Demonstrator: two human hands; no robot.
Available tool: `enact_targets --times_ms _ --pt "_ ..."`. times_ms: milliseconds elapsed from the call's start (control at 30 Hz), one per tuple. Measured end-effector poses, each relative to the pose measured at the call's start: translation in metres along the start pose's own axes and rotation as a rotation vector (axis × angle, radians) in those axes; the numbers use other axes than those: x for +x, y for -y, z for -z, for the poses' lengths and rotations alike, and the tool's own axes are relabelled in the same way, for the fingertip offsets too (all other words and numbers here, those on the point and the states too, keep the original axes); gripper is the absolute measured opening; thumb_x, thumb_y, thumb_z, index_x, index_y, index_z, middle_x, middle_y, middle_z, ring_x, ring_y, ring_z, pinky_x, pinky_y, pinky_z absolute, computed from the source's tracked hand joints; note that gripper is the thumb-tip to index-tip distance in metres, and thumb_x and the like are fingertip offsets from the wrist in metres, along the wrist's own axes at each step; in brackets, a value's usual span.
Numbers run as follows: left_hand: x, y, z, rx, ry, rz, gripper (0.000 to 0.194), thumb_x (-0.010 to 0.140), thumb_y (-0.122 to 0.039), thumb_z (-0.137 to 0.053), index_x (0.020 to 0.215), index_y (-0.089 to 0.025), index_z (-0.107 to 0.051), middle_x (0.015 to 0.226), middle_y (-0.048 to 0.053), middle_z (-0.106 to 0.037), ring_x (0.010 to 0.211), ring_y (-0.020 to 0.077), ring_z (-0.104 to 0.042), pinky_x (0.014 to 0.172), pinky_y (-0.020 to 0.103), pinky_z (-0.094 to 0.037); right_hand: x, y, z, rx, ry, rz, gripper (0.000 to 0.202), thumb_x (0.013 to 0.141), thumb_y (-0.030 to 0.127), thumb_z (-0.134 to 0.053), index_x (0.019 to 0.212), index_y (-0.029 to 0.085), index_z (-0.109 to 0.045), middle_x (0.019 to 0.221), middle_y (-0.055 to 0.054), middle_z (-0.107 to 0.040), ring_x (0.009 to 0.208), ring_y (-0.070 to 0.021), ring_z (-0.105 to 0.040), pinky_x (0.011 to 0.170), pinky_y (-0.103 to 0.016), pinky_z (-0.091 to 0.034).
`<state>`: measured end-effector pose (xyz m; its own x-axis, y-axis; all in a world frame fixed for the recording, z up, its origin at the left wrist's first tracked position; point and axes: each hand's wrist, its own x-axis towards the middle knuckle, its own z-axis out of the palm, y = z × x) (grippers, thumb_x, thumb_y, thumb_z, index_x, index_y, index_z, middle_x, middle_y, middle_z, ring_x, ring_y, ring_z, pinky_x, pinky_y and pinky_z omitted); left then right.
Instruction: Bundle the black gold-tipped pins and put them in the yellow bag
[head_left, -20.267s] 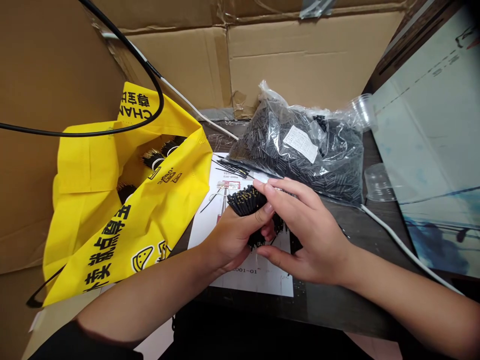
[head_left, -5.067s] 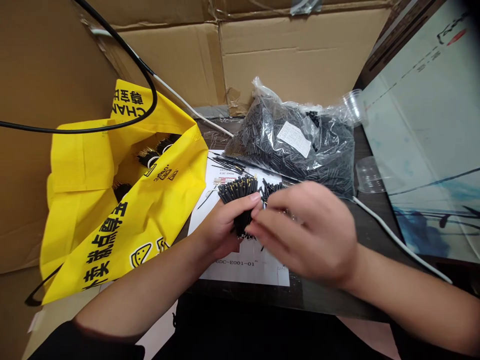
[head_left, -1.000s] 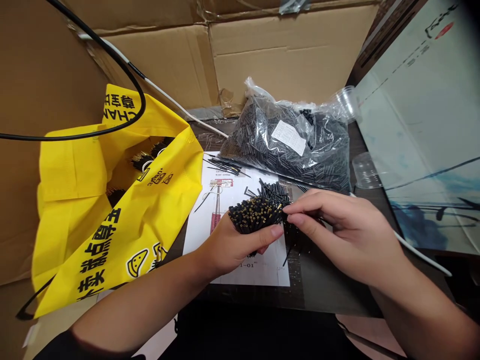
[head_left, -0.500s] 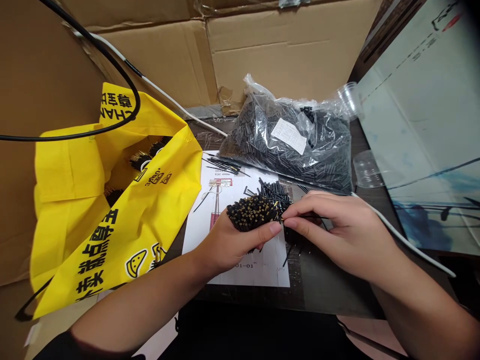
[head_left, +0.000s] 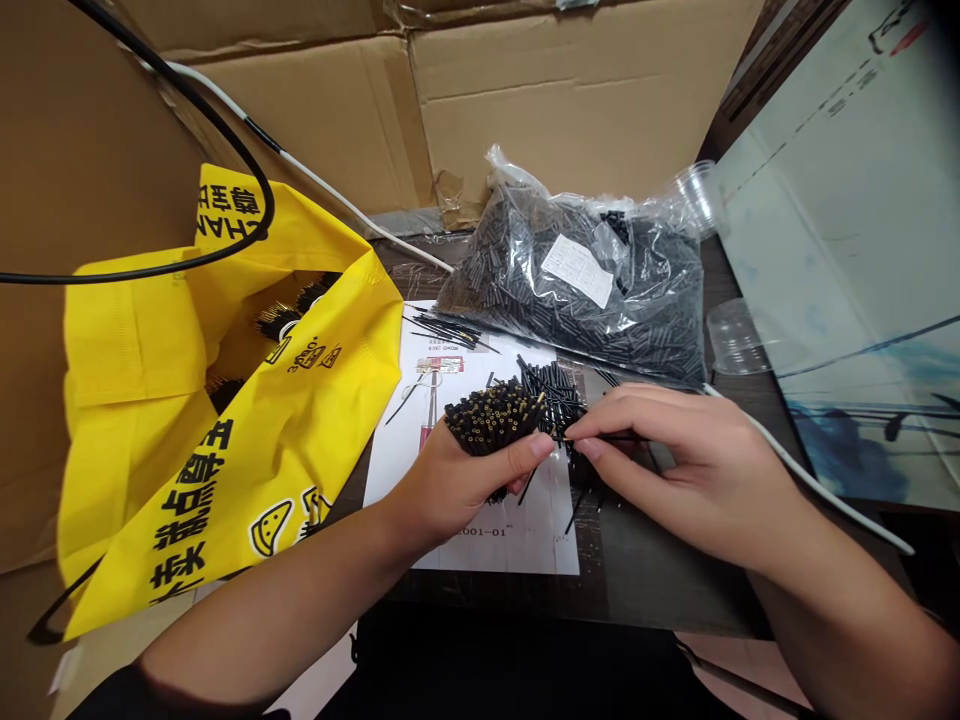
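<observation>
Clothing of plain black cloth (head_left: 480, 660) fills the middle of the bottom edge. Beyond it, over a dark brown tabletop (head_left: 660, 590), the left hand (head_left: 465, 485) wraps a thick bundle of thin black wires with gold-coloured tips (head_left: 495, 415), thumb laid along its right side, tips facing up. Just to its right, the right hand (head_left: 675, 460) pinches a thin black wire (head_left: 619, 437) between thumb and forefinger, its end close to the left thumb.

Under the bundle lies a white printed paper sheet (head_left: 525, 545), partly covered. A loose pile of short black tubes (head_left: 551, 385) sits just beyond the hands, overlapping the sheet's right side. On the left slumps a bright yellow bag with black lettering (head_left: 322, 400), open, with black bundles with gold-coloured ends (head_left: 277, 320) inside.

At the sheet's far left corner lie several loose black wires (head_left: 450, 328). Farther back rests a large clear plastic bag full of short black tubes (head_left: 510, 270), bearing a white paper label (head_left: 577, 270). A clear plastic cup (head_left: 697, 195) stands near its far right corner. A brown cardboard wall (head_left: 562, 100) rises behind everything.
</observation>
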<state>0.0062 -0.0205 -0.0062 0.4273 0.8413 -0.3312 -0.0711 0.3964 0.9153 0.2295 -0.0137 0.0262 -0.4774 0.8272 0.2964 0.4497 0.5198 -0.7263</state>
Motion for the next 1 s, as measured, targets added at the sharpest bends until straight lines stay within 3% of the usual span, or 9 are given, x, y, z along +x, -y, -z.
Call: enact_targets --times_ms 300,567,800,1000 --pt "0.0 -0.004 -0.004 -0.084 0.01 -0.034 0.044 0.094 -0.043 -0.069 0.061 -0.017 -0.052 0.059 -0.001 -0.048 0.06 0.0111 -0.047 0.062 0.028 -0.039 -0.001 -0.001 -0.004 0.048 -0.016 -0.011 0.013 0.095 0.014 -0.064 0.098 0.022 -0.074 0.083 -0.002 -0.075 0.073 -0.0137 -0.067 0.065 -0.027 -0.052" --pt "0.0 -0.004 -0.003 -0.152 0.036 -0.03 0.041 0.096 -0.04 -0.067 0.064 -0.017 -0.055 0.061 -0.001 -0.049 0.061 0.0108 -0.048 0.065 0.028 -0.041 -0.003 -0.005 -0.014 0.272 -0.02 -0.17 0.007 0.095 0.019 -0.069 0.099 0.022 -0.075 0.086 -0.002 -0.078 0.073 -0.0134 -0.07 0.064 -0.026 -0.055" --pt "-0.005 -0.013 -0.003 0.203 -0.1 -0.132 0.039 0.094 -0.041 -0.068 0.063 -0.019 -0.059 0.062 0.001 -0.053 0.063 0.0128 -0.05 0.065 0.029 -0.041 -0.002 -0.003 -0.02 0.145 -0.122 -0.043 0.013 0.094 0.014 -0.07 0.102 0.023 -0.074 0.089 0.0 -0.079 0.077 -0.0136 -0.073 0.069 -0.027 -0.058" --pt "-0.006 -0.015 -0.008 0.264 -0.158 -0.176 0.035 0.09 -0.038 -0.071 0.062 -0.019 -0.061 0.061 0.001 -0.056 0.064 0.0138 -0.053 0.065 0.03 -0.043 -0.005 -0.002 -0.029 0.114 -0.209 -0.134 0.011 0.09 0.019 -0.077 0.101 0.02 -0.073 0.078 0.003 -0.077 0.065 -0.0102 -0.07 0.061 -0.022 -0.054"
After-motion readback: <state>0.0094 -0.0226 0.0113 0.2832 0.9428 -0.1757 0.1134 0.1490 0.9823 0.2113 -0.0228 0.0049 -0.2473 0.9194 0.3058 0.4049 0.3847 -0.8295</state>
